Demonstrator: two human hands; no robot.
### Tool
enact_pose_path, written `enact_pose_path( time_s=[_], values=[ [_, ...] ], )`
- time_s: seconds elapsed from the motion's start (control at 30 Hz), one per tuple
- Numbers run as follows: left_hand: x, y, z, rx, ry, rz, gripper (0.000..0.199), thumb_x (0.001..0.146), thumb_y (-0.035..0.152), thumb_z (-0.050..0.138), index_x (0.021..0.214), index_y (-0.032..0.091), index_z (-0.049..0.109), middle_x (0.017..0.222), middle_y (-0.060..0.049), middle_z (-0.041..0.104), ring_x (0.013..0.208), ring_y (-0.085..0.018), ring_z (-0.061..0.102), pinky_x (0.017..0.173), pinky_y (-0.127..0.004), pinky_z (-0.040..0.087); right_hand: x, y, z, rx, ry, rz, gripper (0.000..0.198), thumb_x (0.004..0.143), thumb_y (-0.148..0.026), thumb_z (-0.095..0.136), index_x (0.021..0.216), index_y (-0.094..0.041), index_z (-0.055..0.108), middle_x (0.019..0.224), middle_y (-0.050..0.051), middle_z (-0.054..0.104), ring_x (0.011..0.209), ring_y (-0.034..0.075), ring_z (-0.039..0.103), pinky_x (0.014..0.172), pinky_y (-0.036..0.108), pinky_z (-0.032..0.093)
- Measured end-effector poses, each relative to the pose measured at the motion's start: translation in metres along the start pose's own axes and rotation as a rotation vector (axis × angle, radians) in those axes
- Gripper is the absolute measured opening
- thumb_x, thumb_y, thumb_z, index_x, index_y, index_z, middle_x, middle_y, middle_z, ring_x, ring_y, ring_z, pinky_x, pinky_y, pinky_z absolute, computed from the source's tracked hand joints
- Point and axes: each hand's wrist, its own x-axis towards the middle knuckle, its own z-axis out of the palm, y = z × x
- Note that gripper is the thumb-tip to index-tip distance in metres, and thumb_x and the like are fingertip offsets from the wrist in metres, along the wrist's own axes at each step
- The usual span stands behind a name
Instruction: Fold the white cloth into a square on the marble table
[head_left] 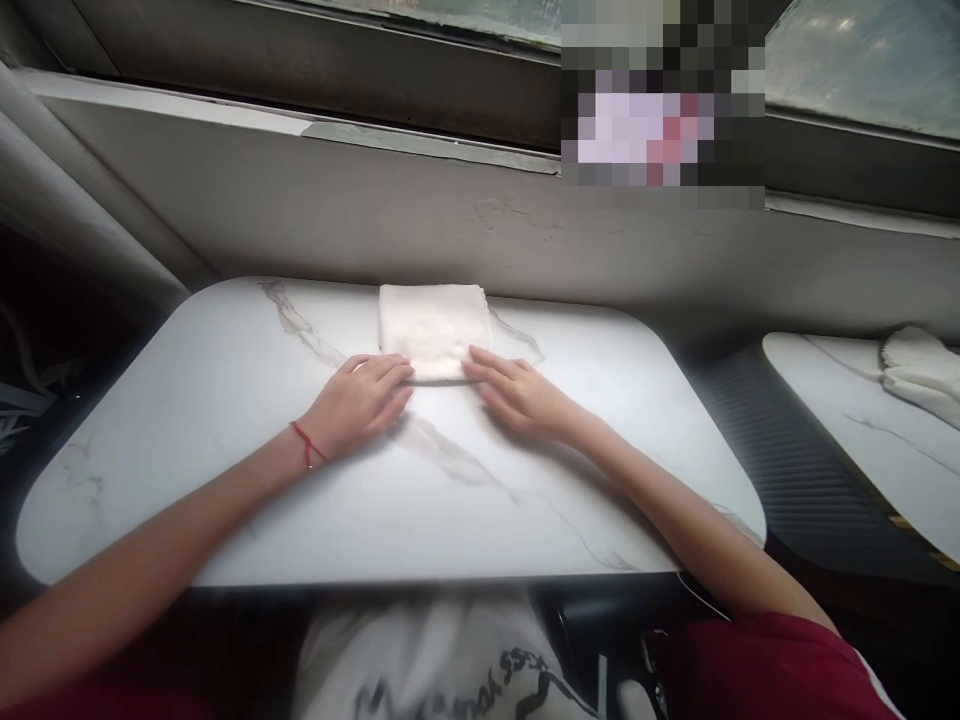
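A white cloth [433, 325], folded into a flat rectangle like a small towel, lies near the far edge of the marbled white table [225, 400]. My left hand [364, 402], with a red string bracelet at the wrist, rests its outstretched fingertips on the near left corner of the cloth. On the near right corner lie the fingers of my right hand [517, 393], extended and slightly apart. Neither hand grips the cloth; both touch it from above. My palms face down, with the thumbs toward each other over the tabletop.
Behind the table runs a grey wall [375, 215] with a ledge and window above it. At the right stands a second marbled table [847, 420] with a crumpled white cloth [922, 365] on it. A dark ribbed surface [780, 450] fills the gap between the tables.
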Motion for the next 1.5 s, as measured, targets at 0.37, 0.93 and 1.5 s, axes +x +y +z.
enact_pose_path(
  time_s=[0.37, 0.93, 1.5],
  values=[
    [0.003, -0.009, 0.003, -0.022, -0.036, -0.050, 0.051, 0.103, 0.039, 0.026, 0.138, 0.013, 0.053, 0.150, -0.015, 0.054, 0.143, -0.027, 0.045, 0.118, -0.047, 0.033, -0.009, 0.003, 0.001, 0.034, -0.010, 0.049, 0.050, 0.105, -0.031, 0.029, 0.150, -0.017, 0.047, 0.157, 0.015, 0.045, 0.146, 0.031, 0.040, 0.110, 0.054, 0.037],
    [-0.006, 0.015, 0.002, -0.067, 0.085, -0.023, 0.043, 0.103, 0.035, 0.034, 0.117, 0.010, 0.066, 0.067, -0.001, 0.064, 0.059, -0.017, 0.055, 0.075, -0.037, 0.046, -0.009, -0.020, 0.004, 0.268, 0.061, 0.107, 0.047, 0.100, -0.027, 0.038, 0.142, -0.011, 0.052, 0.077, 0.005, 0.068, 0.063, 0.016, 0.055, 0.060, 0.031, 0.042],
    [-0.008, 0.023, -0.011, -0.520, -0.093, 0.482, 0.038, 0.092, 0.022, 0.052, 0.055, 0.020, 0.048, 0.054, 0.001, 0.056, 0.051, -0.011, 0.045, 0.054, -0.028, 0.040, -0.017, -0.058, 0.010, 0.386, 0.038, -0.474, 0.027, 0.093, -0.022, 0.043, 0.096, -0.016, 0.069, 0.079, 0.004, 0.066, 0.077, 0.016, 0.052, 0.076, 0.035, 0.045]
  ],
)
